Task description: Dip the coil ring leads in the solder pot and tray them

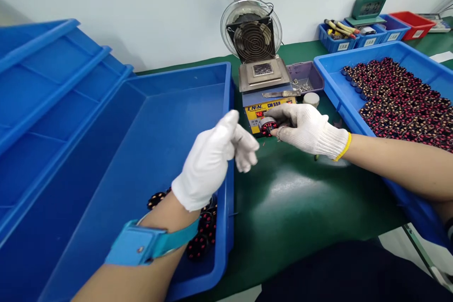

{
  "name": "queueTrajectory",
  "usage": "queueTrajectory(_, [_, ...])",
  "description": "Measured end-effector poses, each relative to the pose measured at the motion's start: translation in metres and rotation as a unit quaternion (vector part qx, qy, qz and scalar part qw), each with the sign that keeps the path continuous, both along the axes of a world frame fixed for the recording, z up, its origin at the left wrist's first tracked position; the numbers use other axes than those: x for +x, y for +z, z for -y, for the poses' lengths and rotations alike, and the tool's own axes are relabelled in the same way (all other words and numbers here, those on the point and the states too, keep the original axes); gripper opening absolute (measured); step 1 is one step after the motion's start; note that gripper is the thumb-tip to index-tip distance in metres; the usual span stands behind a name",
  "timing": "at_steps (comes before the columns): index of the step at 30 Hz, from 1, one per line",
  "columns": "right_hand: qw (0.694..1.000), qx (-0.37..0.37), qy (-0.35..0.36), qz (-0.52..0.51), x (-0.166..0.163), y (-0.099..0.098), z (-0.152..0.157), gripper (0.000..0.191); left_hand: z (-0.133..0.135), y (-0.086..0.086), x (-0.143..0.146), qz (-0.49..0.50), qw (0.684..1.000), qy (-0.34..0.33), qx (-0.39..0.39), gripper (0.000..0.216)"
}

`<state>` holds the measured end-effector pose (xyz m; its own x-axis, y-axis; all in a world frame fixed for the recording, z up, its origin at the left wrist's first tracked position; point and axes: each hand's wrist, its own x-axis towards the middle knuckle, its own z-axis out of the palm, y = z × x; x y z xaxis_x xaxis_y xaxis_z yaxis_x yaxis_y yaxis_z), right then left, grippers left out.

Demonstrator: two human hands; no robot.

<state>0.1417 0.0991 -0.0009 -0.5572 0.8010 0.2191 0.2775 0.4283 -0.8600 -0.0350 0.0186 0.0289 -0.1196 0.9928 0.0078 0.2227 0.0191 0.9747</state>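
Our right hand [311,130] pinches a coil [268,126] by the solder pot [264,75]; we should hold it steady. Our left hand [212,160] hovers half-curled, empty.

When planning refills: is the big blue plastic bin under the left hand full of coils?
No; the big blue plastic bin holds only a few round red-and-black coils beneath the left hand.

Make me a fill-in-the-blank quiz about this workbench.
1. The left hand and right hand are gloved in ___.
2. The coil is held in the ___ hand.
3. The wrist strap is ___.
4. The tray packed with coils lies on the person's ___.
Missing words: white, right, blue, right.
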Motion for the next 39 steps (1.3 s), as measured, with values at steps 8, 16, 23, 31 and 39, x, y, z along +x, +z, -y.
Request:
queueTrajectory(8, [1.0, -0.012, -0.004, 0.015, -0.001, 0.0, 0.0, 0.034, 0.001, -0.005, 0.004, -0.081, 0.991, 0.065, 0.087, 0.055])
queueTrajectory(16, [0.999, -0.048, 0.006, -0.013, -0.002, -0.006, -0.002, 0.035, -0.001, -0.004, 0.004, -0.041, 0.994, 0.075, 0.063, 0.061])
queueTrajectory(23, [0.999, -0.053, 0.003, -0.008, -0.001, -0.004, -0.003, 0.03, -0.001, 0.001, 0.002, -0.035, 0.997, 0.053, 0.036, 0.066])
queueTrajectory(31, [0.997, -0.073, 0.029, -0.024, -0.003, -0.005, 0.0, 0.023, 0.001, 0.003, 0.011, -0.177, 0.983, 0.025, -0.03, 0.029])
queueTrajectory(39, [0.99, -0.129, 0.051, -0.039, 0.0, -0.002, -0.006, 0.031, -0.012, 0.005, -0.012, 0.016, 0.998, 0.047, -0.028, 0.023])
